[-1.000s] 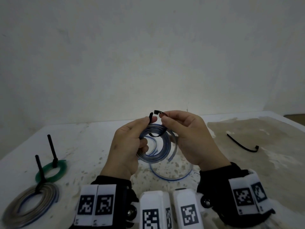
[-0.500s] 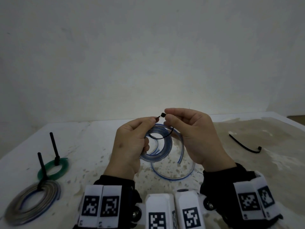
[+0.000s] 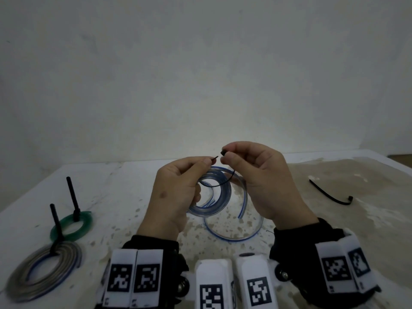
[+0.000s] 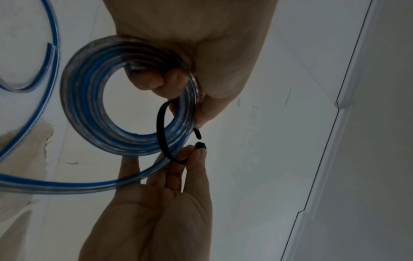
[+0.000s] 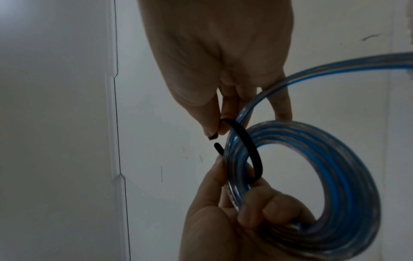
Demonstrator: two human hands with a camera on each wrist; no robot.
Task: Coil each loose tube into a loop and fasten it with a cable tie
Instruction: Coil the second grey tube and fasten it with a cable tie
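Note:
My left hand (image 3: 207, 162) grips a coil of clear tube with a blue stripe (image 3: 219, 198) above the table. Its thumb and forefinger also pinch the tail of a black cable tie (image 3: 220, 184) that wraps around the coil's turns. My right hand (image 3: 225, 156) pinches the tie's head, a small gap from the tail tip. The left wrist view shows the coil (image 4: 89, 123), the tie (image 4: 161, 130) and that gap. In the right wrist view the tie (image 5: 248, 146) crosses the coil (image 5: 348, 185). The tube's loose end (image 3: 234, 238) curves on the table below.
At the left lie a green tube coil (image 3: 83, 221) and a grey-blue coil (image 3: 42, 273), each with a black tie standing up. A spare black cable tie (image 3: 330, 196) lies on the table (image 3: 133, 197) at the right. A plain wall stands close behind.
My right hand has shifted its pinch to the tie's head and turned it toward the tail tip. Both hands and the coil have risen slightly.

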